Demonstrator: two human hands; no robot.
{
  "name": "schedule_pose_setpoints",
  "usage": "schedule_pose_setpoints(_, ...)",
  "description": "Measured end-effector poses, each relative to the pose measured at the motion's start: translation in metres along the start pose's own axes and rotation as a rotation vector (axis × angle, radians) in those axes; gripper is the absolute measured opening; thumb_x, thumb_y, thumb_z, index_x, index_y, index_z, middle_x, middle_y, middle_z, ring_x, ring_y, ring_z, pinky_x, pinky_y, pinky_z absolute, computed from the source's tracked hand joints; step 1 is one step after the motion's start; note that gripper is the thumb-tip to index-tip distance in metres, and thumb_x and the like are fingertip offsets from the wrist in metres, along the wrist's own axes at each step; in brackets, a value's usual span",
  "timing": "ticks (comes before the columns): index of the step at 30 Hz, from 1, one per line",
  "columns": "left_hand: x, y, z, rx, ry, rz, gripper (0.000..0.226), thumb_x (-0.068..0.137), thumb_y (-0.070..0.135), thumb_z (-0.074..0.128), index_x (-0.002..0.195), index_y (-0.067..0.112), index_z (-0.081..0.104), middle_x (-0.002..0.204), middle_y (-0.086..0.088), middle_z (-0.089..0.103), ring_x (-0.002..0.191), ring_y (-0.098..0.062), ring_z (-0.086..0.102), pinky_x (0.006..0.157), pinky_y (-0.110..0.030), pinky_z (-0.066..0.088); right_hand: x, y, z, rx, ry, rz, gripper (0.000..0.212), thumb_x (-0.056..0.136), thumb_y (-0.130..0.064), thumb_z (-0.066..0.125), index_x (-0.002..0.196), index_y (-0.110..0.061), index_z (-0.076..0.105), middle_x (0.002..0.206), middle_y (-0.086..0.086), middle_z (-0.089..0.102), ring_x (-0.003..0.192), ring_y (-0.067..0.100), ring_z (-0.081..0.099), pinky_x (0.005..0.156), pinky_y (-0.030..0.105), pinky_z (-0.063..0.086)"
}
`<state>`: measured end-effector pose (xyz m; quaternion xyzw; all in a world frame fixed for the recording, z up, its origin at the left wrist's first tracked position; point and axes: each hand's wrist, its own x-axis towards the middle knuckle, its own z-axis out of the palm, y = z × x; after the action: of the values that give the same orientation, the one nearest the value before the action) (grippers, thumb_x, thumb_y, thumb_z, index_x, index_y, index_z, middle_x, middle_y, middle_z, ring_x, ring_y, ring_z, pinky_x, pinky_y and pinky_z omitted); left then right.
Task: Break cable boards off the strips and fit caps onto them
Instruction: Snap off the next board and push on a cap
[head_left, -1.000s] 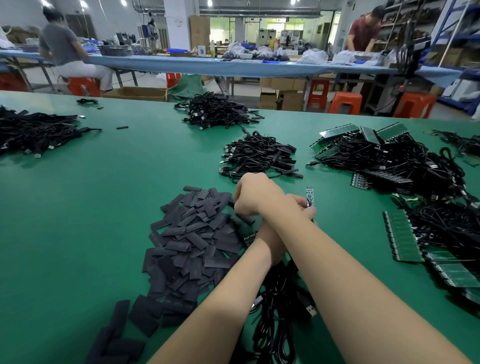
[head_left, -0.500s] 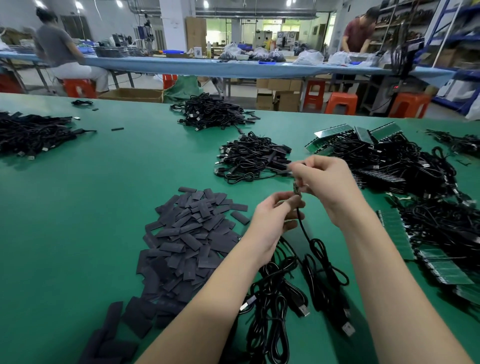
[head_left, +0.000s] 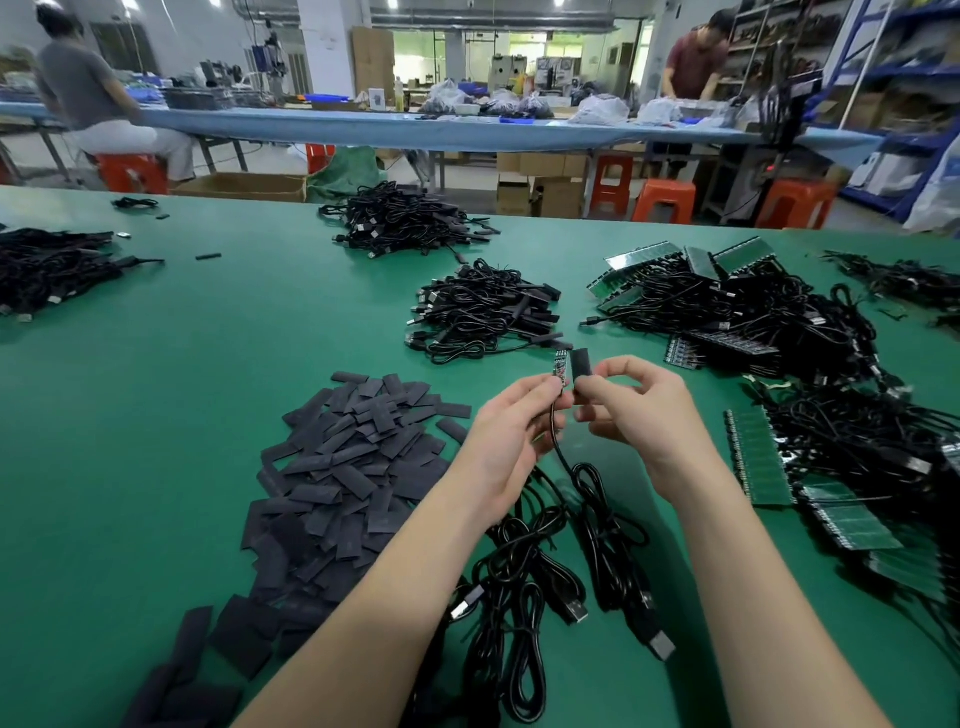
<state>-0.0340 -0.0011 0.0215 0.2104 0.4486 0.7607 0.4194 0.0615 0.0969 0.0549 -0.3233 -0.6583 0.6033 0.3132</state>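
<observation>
My left hand pinches a small cable board upright by its lower end; its black cable hangs down to the table. My right hand pinches a flat black cap upright, right beside the board, nearly touching it. A big heap of loose black caps lies to the left of my hands. Green board strips with attached cables lie at the right.
The green table holds cable piles at the centre back, far back and left edge. Loose cables with USB plugs lie under my forearms. Two people work at a blue bench behind.
My crossed hands have uncrossed. The right hand came away from the cap heap with a cap and now holds it beside the board, which the left hand has raised.
</observation>
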Motion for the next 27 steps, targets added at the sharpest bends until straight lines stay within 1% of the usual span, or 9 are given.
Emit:
schedule_pose_setpoints(5, 0.0, -0.001, 0.001, 0.026, -0.014, 0.03, 0.011, 0.1, 0.014, 0.057, 0.105, 0.009, 0.066, 0.075, 0.006, 0.067, 0.061, -0.007, 0.053, 0.057, -0.017, 0.045, 0.0, -0.001, -0.001, -0.085, -0.011, -0.018, 0.02, 0.084, -0.008, 0.075, 0.073, -0.017, 0.06, 0.066, 0.002, 0.068, 0.065, 0.016, 0.062, 0.052, 0.017, 0.048)
schedule_pose_setpoints(9, -0.001, -0.003, 0.002, 0.073, -0.03, 0.04, 0.011, 0.099, 0.013, 0.058, 0.103, 0.009, 0.068, 0.073, 0.005, 0.064, 0.06, -0.007, 0.051, 0.057, -0.016, 0.044, -0.001, 0.001, -0.003, -0.154, -0.024, -0.034, 0.021, 0.077, -0.011, 0.076, 0.063, -0.019, 0.062, 0.064, -0.002, 0.058, 0.065, 0.017, 0.047, 0.067, 0.032, 0.041)
schedule_pose_setpoints(12, -0.002, -0.003, 0.001, 0.083, -0.047, 0.045, 0.012, 0.1, 0.012, 0.058, 0.098, 0.012, 0.069, 0.075, 0.005, 0.064, 0.059, -0.007, 0.051, 0.058, -0.016, 0.044, -0.007, -0.005, -0.002, -0.136, -0.042, -0.052, 0.013, 0.063, -0.026, 0.074, 0.06, -0.021, 0.062, 0.063, 0.0, 0.058, 0.065, 0.016, 0.044, 0.067, 0.034, 0.04)
schedule_pose_setpoints(15, -0.002, -0.004, 0.002, 0.088, -0.054, 0.048, 0.013, 0.1, 0.011, 0.056, 0.099, 0.011, 0.069, 0.077, 0.004, 0.066, 0.059, -0.006, 0.051, 0.057, -0.016, 0.044, -0.01, -0.008, 0.0, -0.16, -0.035, -0.075, 0.02, 0.05, -0.037, 0.068, 0.06, -0.021, 0.062, 0.065, 0.0, 0.065, 0.064, 0.016, 0.044, 0.066, 0.033, 0.04)
schedule_pose_setpoints(19, -0.002, -0.004, 0.001, 0.085, -0.054, 0.045, 0.012, 0.1, 0.011, 0.056, 0.1, 0.01, 0.068, 0.076, 0.005, 0.066, 0.06, -0.007, 0.051, 0.058, -0.016, 0.044, -0.01, -0.006, -0.003, -0.137, -0.05, -0.094, 0.012, 0.062, -0.024, 0.072, 0.059, -0.021, 0.061, 0.063, 0.001, 0.061, 0.061, 0.016, 0.04, 0.064, 0.031, 0.036)
schedule_pose_setpoints(21, -0.002, -0.003, 0.0, 0.069, -0.055, 0.036, 0.012, 0.1, 0.012, 0.056, 0.103, 0.009, 0.067, 0.076, 0.004, 0.065, 0.06, -0.007, 0.051, 0.059, -0.017, 0.044, -0.007, -0.003, -0.008, -0.101, -0.083, -0.113, 0.022, 0.073, -0.013, 0.079, 0.061, -0.021, 0.062, 0.062, -0.003, 0.06, 0.058, 0.015, 0.044, 0.062, 0.029, 0.04)
schedule_pose_setpoints(23, -0.002, -0.002, 0.0, 0.058, -0.061, 0.022, 0.013, 0.1, 0.014, 0.056, 0.107, 0.009, 0.066, 0.076, 0.004, 0.065, 0.061, -0.007, 0.053, 0.06, -0.018, 0.044, -0.004, -0.002, -0.014, -0.026, -0.105, -0.108, 0.021, 0.076, -0.012, 0.084, 0.067, -0.018, 0.066, 0.066, -0.003, 0.063, 0.061, 0.014, 0.052, 0.064, 0.025, 0.045)
schedule_pose_setpoints(25, -0.002, -0.001, -0.001, 0.045, -0.077, 0.006, 0.014, 0.1, 0.014, 0.056, 0.108, 0.008, 0.066, 0.075, 0.004, 0.065, 0.061, -0.006, 0.053, 0.059, -0.017, 0.045, -0.004, -0.003, -0.017, 0.112, -0.116, -0.065, 0.02, 0.071, -0.013, 0.088, 0.076, -0.015, 0.068, 0.069, 0.002, 0.066, 0.063, 0.013, 0.057, 0.063, 0.021, 0.049)
schedule_pose_setpoints(27, -0.002, -0.001, -0.002, 0.029, -0.105, -0.01, 0.014, 0.1, 0.014, 0.056, 0.105, 0.008, 0.068, 0.075, 0.003, 0.063, 0.059, -0.006, 0.052, 0.058, -0.016, 0.044, -0.005, -0.004, -0.02, 0.289, -0.12, 0.001, 0.033, 0.064, -0.014, 0.086, 0.092, -0.012, 0.068, 0.073, 0.003, 0.069, 0.066, 0.013, 0.062, 0.061, 0.018, 0.052)
